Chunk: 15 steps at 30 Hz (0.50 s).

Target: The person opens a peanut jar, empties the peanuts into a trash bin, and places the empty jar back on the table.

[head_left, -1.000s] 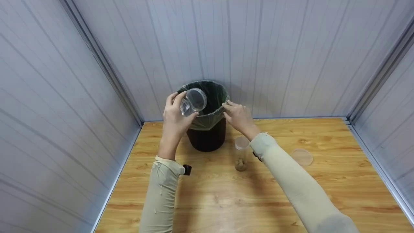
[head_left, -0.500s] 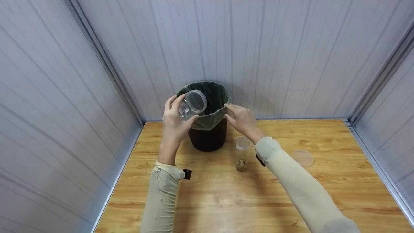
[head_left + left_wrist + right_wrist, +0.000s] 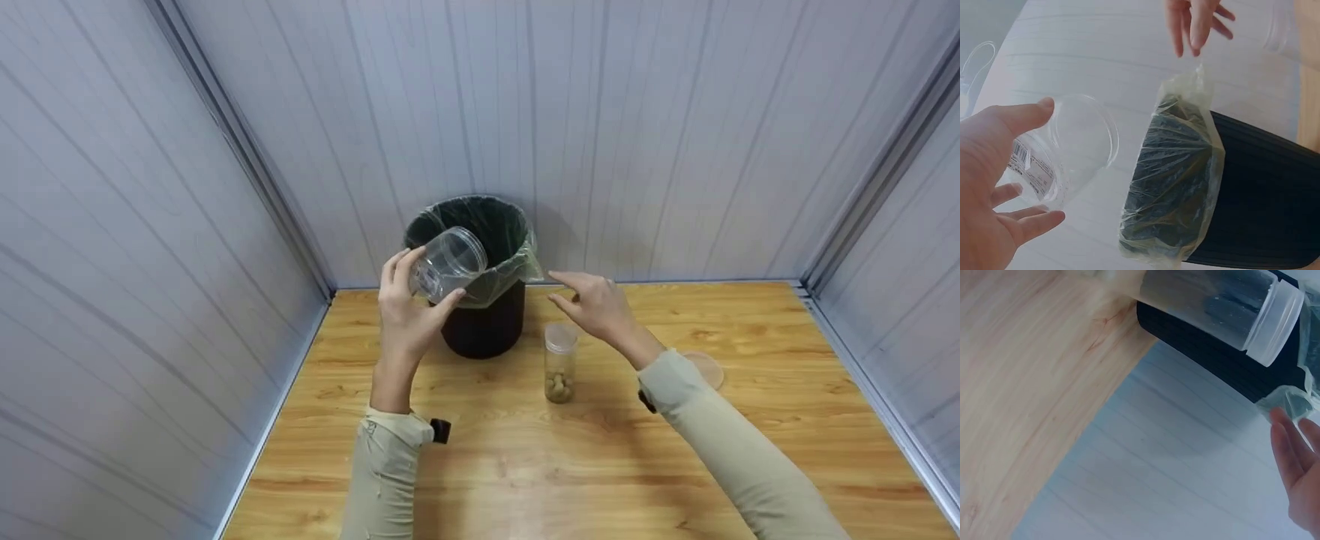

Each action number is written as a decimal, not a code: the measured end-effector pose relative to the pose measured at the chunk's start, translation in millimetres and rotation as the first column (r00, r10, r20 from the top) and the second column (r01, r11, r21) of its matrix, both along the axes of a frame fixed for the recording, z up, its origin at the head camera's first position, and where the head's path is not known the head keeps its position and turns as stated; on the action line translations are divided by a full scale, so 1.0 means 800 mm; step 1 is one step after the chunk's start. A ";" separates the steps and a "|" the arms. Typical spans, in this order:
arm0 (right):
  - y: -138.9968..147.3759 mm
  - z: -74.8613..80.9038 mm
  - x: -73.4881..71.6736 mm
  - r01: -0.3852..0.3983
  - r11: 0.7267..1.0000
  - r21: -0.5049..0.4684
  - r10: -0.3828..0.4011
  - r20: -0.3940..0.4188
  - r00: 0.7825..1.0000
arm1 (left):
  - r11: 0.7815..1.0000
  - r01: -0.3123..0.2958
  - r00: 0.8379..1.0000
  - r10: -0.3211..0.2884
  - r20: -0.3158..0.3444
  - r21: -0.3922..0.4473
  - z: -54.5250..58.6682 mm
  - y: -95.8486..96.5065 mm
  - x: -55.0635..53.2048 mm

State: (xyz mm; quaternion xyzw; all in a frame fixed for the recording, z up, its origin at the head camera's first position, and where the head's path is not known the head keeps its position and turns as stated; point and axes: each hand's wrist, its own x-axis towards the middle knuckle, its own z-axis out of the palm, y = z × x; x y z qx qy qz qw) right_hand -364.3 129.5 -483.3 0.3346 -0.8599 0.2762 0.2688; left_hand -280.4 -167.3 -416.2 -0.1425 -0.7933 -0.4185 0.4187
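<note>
My left hand point(image 3: 405, 326) grips a clear plastic jar point(image 3: 454, 259), thumb on one side and fingers on the other. The jar tilts with its mouth toward the black trash bin point(image 3: 484, 330), overlapping the near rim in the head view. A printed label point(image 3: 1033, 164) shows through its wall in the left wrist view. A thin translucent trash bag point(image 3: 1171, 174) lines the bin and folds over its rim. Just right of the bag's pulled-out corner point(image 3: 531, 266), my right hand point(image 3: 600, 307) hovers with its thumb and forefinger apart and nothing between them.
On the wood-patterned surface point(image 3: 495, 465), a tall lidded clear jar point(image 3: 559, 367) with several brownish lumps at its bottom stands right of the bin. A round translucent disc point(image 3: 706, 370) lies partly behind the right sleeve. Pale panel walls point(image 3: 600, 150) enclose the back and sides.
My right hand has let go of the bag's edge and drawn back to the right, leaving a corner sticking out. The jar in my left hand sits slightly lower in the head view.
</note>
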 end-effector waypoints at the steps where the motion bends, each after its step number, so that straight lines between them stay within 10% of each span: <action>1: 0.006 -0.002 0.006 -0.004 1.000 0.008 0.004 0.018 1.000 | 1.000 0.009 1.000 -0.009 0.001 0.017 -0.003 0.000 0.001; 15: 0.057 -0.029 0.093 -0.009 0.997 -0.073 0.013 0.052 0.999 | 0.996 0.021 0.990 -0.033 0.140 0.089 -0.049 0.011 0.018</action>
